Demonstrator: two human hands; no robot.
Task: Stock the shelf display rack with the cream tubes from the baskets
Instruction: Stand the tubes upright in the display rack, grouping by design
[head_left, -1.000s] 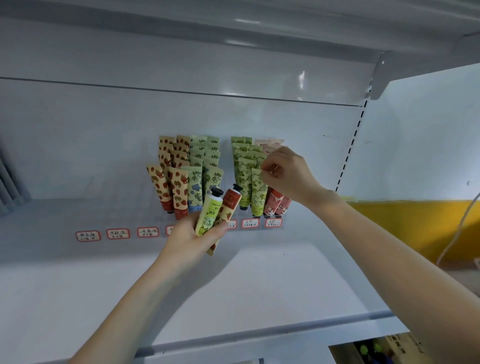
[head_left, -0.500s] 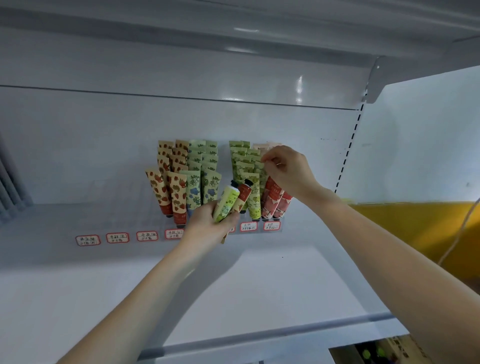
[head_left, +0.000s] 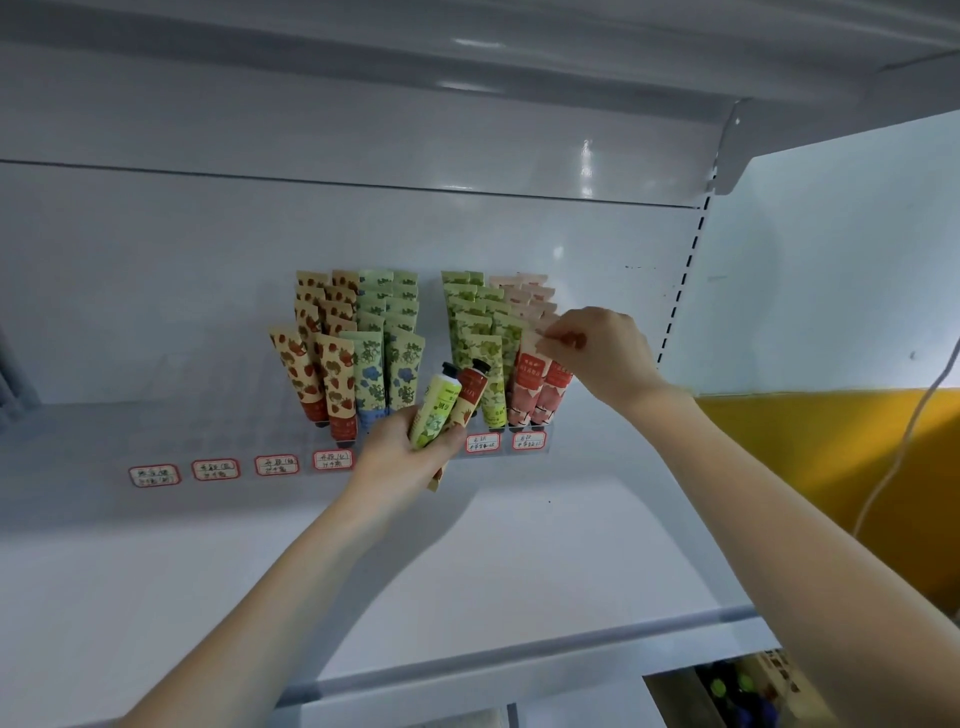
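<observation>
A clear display rack (head_left: 498, 452) stands at the back of the white shelf (head_left: 519, 545), filled with rows of strawberry, blue-flower, green-grape and pink cream tubes. My left hand (head_left: 400, 452) grips two tubes, caps up: a yellow-green tube (head_left: 434, 408) and a red-brown tube (head_left: 467, 400), held in front of the rack's middle. My right hand (head_left: 597, 358) reaches to the rack's right end and pinches the top edge of a pink tube (head_left: 527, 379) standing in the front row.
Red-bordered price labels (head_left: 213, 469) line the rack's front, running left past the filled part. A perforated upright (head_left: 685, 270) bounds the shelf on the right, with a yellow wall (head_left: 831, 467) and a white cable (head_left: 893, 457) beyond. A basket corner (head_left: 737, 691) shows below right.
My right hand has moved right and slightly down along the pink tube column. My left hand with its two tubes has risen closer to the rack's middle.
</observation>
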